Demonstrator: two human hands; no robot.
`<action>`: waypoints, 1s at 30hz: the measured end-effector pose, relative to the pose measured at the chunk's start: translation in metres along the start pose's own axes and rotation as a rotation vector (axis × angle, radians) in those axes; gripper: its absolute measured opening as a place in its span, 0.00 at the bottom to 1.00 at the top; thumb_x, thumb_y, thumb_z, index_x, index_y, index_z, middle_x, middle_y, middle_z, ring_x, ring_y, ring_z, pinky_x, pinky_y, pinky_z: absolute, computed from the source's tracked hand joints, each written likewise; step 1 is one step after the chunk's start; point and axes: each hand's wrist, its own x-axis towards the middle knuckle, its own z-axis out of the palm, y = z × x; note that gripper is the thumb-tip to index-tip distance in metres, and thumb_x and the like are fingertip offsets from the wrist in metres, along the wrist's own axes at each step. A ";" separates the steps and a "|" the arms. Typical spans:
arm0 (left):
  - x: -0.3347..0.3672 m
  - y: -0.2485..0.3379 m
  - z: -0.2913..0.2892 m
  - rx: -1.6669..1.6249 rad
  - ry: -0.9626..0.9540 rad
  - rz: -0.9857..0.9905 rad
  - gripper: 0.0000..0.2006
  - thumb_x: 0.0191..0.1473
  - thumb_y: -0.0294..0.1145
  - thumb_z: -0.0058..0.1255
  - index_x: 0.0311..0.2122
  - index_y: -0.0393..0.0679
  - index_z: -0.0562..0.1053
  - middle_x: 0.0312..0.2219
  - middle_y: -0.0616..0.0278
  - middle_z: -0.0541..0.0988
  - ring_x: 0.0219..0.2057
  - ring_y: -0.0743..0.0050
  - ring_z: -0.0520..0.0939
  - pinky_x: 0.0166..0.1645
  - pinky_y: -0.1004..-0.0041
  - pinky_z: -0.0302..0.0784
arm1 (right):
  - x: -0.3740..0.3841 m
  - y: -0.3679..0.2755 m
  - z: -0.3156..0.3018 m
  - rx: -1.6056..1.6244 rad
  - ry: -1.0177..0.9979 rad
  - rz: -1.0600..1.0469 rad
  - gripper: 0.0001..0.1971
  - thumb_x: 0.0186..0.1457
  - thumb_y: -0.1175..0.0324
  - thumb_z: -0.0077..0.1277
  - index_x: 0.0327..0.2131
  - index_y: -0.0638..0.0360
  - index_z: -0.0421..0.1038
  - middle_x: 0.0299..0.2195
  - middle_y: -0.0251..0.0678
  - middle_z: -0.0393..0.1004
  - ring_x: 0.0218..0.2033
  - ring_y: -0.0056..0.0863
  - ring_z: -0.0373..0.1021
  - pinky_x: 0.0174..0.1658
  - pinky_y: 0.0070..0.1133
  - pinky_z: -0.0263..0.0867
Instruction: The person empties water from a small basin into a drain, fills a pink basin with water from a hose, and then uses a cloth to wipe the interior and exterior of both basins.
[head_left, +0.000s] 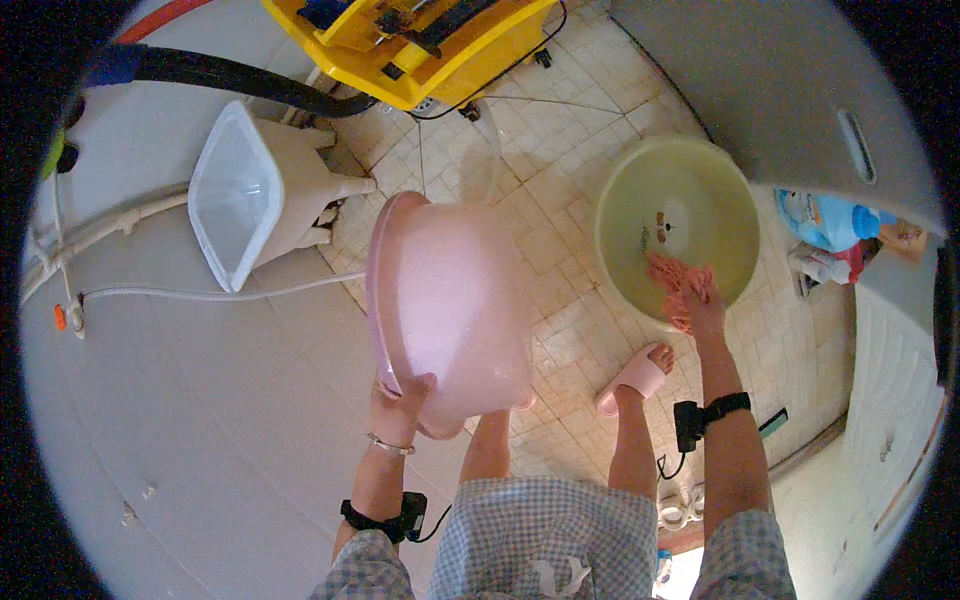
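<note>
A large pink plastic basin [460,300] is tilted on its side, its rim toward the left wall. My left hand [403,400] grips its near rim, thumb on the outer side. On the right, my right hand [706,312] is closed on a crumpled pink cloth [680,280] over the near edge of a pale green basin [612,265]. That basin stands on the floor and has small printed figures on its bottom. Whether it holds water I cannot tell. The pink basin's inside is turned away from view.
A yellow wheeled bucket [440,75] stands at the far side, near a black hose [240,85]. A white corner-shaped bin [240,195] is by the left wall. A thin white hose [230,295] runs behind the pink basin. Bottles [825,220] stand at the right, below a grey appliance [790,90].
</note>
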 end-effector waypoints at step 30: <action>0.097 -0.199 0.058 1.307 -0.369 0.746 0.11 0.44 0.32 0.43 0.37 0.49 0.68 0.36 0.64 0.74 0.39 0.70 0.73 0.46 0.67 0.65 | 0.031 0.066 -0.008 0.175 -0.143 0.057 0.19 0.50 0.68 0.45 0.46 0.62 0.59 0.42 0.35 0.65 0.41 0.21 0.61 0.43 0.17 0.57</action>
